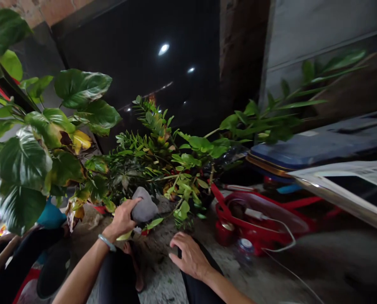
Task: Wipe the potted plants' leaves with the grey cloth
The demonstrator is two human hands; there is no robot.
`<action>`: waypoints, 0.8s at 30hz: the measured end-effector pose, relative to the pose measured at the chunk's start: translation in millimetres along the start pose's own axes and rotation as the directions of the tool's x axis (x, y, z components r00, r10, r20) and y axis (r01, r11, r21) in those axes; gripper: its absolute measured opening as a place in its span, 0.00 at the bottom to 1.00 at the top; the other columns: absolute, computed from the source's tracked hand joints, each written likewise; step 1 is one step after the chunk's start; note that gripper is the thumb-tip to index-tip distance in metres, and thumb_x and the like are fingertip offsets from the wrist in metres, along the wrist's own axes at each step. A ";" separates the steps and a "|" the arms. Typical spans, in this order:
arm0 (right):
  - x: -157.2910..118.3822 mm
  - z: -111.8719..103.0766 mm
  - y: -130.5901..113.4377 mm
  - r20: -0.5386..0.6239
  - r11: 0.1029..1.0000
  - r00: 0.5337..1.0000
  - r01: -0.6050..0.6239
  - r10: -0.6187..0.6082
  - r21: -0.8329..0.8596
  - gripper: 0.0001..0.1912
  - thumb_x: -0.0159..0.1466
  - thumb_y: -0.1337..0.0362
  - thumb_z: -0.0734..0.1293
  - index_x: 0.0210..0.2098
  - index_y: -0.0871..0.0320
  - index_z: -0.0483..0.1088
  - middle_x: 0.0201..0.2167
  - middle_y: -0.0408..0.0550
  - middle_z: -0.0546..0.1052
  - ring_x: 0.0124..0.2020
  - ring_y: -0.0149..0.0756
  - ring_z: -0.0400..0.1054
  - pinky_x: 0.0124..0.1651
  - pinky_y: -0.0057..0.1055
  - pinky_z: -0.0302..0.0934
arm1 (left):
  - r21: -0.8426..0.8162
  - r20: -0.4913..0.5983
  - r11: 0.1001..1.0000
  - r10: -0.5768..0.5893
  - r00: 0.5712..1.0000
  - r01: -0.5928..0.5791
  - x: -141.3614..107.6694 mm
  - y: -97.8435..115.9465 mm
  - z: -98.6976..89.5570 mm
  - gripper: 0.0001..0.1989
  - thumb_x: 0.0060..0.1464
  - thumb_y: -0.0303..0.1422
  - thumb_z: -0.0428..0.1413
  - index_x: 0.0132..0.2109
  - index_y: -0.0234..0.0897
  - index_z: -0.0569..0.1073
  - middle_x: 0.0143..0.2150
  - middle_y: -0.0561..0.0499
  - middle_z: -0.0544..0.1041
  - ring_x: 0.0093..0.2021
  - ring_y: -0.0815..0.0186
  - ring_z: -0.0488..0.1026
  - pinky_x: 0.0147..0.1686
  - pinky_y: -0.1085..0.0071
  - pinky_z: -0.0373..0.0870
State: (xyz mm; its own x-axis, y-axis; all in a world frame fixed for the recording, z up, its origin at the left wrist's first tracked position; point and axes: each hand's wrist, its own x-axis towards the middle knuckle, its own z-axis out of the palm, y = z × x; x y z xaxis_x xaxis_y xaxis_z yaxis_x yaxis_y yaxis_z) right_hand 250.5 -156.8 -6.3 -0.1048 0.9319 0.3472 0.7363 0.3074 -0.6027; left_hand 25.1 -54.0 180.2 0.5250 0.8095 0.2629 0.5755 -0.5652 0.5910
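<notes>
My left hand, with a pale bracelet at the wrist, grips a grey cloth that looks folded into a rounded pad. The cloth is held up in front of the leafy potted plants, close to their lower leaves. Over my right knee, my right hand hovers with its fingers curved and apart, holding nothing. A small green leaf sticks out just beneath the cloth. Whether the cloth touches any leaf I cannot tell.
A large-leaved plant rises at the left, near another person's arms. Right of me stand a red basket with a white cable and stacked flat panels. A dark glossy panel leans behind the plants.
</notes>
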 end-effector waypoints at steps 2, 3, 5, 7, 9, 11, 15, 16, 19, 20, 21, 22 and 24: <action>1.1 -0.9 -1.1 -0.055 0.999 0.998 -0.043 0.041 -0.034 0.03 0.54 0.67 0.67 0.29 0.55 0.72 0.33 0.51 0.79 0.43 0.47 0.72 0.54 0.44 0.62 | 0.049 -0.009 0.997 0.065 0.998 -0.065 1.0 9.9 -5.3 0.38 0.40 0.21 0.58 0.61 0.41 0.75 0.56 0.42 0.79 0.55 0.49 0.75 0.58 0.56 0.69; 2.1 -1.5 -1.6 -0.067 0.997 0.996 -0.060 0.057 -0.046 0.02 0.54 0.67 0.68 0.29 0.55 0.72 0.33 0.51 0.79 0.43 0.48 0.72 0.53 0.44 0.62 | 0.074 -0.043 0.992 0.104 0.994 -0.100 7.0 17.2 -11.6 0.38 0.40 0.21 0.58 0.62 0.41 0.74 0.58 0.42 0.78 0.56 0.49 0.74 0.59 0.57 0.68; 4.0 -2.2 -2.8 -0.067 0.995 0.995 -0.079 0.075 -0.061 0.02 0.54 0.66 0.68 0.29 0.55 0.71 0.33 0.51 0.78 0.43 0.48 0.71 0.51 0.43 0.62 | 0.126 -0.131 0.982 0.160 0.978 -0.144 26.4 30.8 -23.7 0.40 0.41 0.21 0.57 0.65 0.41 0.71 0.61 0.42 0.75 0.60 0.49 0.71 0.61 0.57 0.66; 4.5 -2.2 -4.3 -0.058 0.994 0.996 -0.077 0.072 -0.073 0.02 0.54 0.66 0.68 0.29 0.56 0.72 0.33 0.51 0.78 0.44 0.48 0.71 0.52 0.43 0.61 | 0.189 -0.175 0.973 0.167 0.970 -0.134 46.7 37.8 -26.5 0.42 0.41 0.19 0.57 0.66 0.42 0.70 0.63 0.41 0.73 0.62 0.49 0.69 0.63 0.56 0.63; 3.6 -2.2 -5.1 -0.057 0.994 0.996 -0.075 0.070 -0.086 0.02 0.54 0.66 0.68 0.30 0.56 0.72 0.33 0.51 0.78 0.45 0.48 0.71 0.53 0.44 0.60 | 0.256 -0.109 0.963 0.120 0.987 -0.089 57.1 36.5 -16.8 0.41 0.41 0.18 0.57 0.65 0.42 0.70 0.61 0.40 0.74 0.61 0.49 0.69 0.62 0.55 0.64; 2.1 -3.6 -4.5 -0.060 0.992 0.995 -0.084 0.078 -0.099 0.02 0.55 0.66 0.68 0.30 0.56 0.72 0.34 0.50 0.79 0.45 0.48 0.71 0.53 0.43 0.60 | 0.327 0.046 0.944 0.034 0.998 -0.047 52.7 31.4 -1.3 0.40 0.41 0.17 0.56 0.64 0.42 0.72 0.55 0.40 0.76 0.56 0.49 0.72 0.58 0.56 0.68; 0.9 -10.0 1.1 -0.043 0.989 0.994 -0.106 0.102 -0.101 0.02 0.55 0.66 0.67 0.30 0.56 0.72 0.34 0.50 0.79 0.45 0.47 0.72 0.51 0.41 0.60 | 0.381 0.257 0.917 0.017 0.966 -0.117 24.0 35.1 8.8 0.40 0.42 0.19 0.57 0.65 0.42 0.70 0.53 0.40 0.77 0.52 0.49 0.74 0.53 0.58 0.71; 1.4 -11.3 2.6 -0.032 0.989 0.994 -0.107 0.104 -0.102 0.02 0.56 0.66 0.67 0.29 0.56 0.72 0.34 0.50 0.79 0.44 0.46 0.72 0.50 0.40 0.60 | 0.381 0.254 0.913 0.051 0.966 -0.149 20.7 40.7 4.7 0.41 0.43 0.19 0.56 0.66 0.42 0.69 0.55 0.41 0.76 0.53 0.49 0.73 0.53 0.58 0.71; 3.8 -11.9 4.5 0.007 0.989 0.995 -0.098 0.100 -0.114 0.01 0.56 0.66 0.67 0.29 0.56 0.72 0.33 0.50 0.79 0.43 0.45 0.72 0.49 0.40 0.59 | 0.409 0.136 0.894 0.139 0.981 -0.184 30.6 57.5 -10.8 0.42 0.44 0.20 0.55 0.69 0.45 0.65 0.61 0.43 0.73 0.58 0.51 0.70 0.56 0.58 0.69; 4.5 -10.9 4.2 0.014 0.989 0.995 -0.093 0.095 -0.118 0.01 0.56 0.66 0.67 0.29 0.56 0.72 0.32 0.50 0.79 0.43 0.45 0.72 0.49 0.40 0.59 | 0.427 0.079 0.889 0.147 0.986 -0.167 38.2 59.8 -13.2 0.42 0.45 0.20 0.55 0.69 0.44 0.65 0.62 0.42 0.72 0.60 0.51 0.69 0.57 0.57 0.68; 4.9 -9.5 3.6 0.015 0.989 0.996 -0.090 0.093 -0.120 0.01 0.56 0.66 0.67 0.29 0.56 0.72 0.32 0.49 0.79 0.43 0.45 0.72 0.49 0.39 0.59 | 0.447 0.030 0.884 0.136 0.990 -0.135 45.5 59.5 -12.9 0.41 0.46 0.20 0.55 0.69 0.42 0.64 0.63 0.41 0.72 0.61 0.51 0.68 0.58 0.56 0.68; 4.9 -8.1 3.0 0.009 0.988 0.996 -0.091 0.093 -0.121 0.01 0.56 0.66 0.67 0.29 0.56 0.72 0.32 0.49 0.79 0.43 0.45 0.72 0.49 0.39 0.58 | 0.466 0.003 0.879 0.107 0.994 -0.096 50.8 56.6 -9.7 0.40 0.47 0.20 0.55 0.69 0.40 0.64 0.62 0.40 0.72 0.61 0.50 0.68 0.59 0.55 0.68; 3.8 -5.8 2.7 -0.011 0.988 0.995 -0.097 0.096 -0.121 0.01 0.56 0.66 0.67 0.30 0.56 0.72 0.32 0.49 0.79 0.43 0.45 0.72 0.50 0.39 0.58 | 0.492 0.048 0.870 0.019 0.999 -0.041 50.8 46.0 2.8 0.39 0.46 0.20 0.55 0.68 0.36 0.66 0.59 0.37 0.74 0.58 0.49 0.70 0.57 0.54 0.70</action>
State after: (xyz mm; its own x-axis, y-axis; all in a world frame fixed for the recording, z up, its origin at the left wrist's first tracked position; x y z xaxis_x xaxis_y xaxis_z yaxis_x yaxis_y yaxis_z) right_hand 256.0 -153.6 -2.5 -0.0265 0.9550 0.2955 0.8186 0.1904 -0.5420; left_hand 80.1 -39.4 218.6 0.5658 0.7898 0.2371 0.7876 -0.6027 0.1280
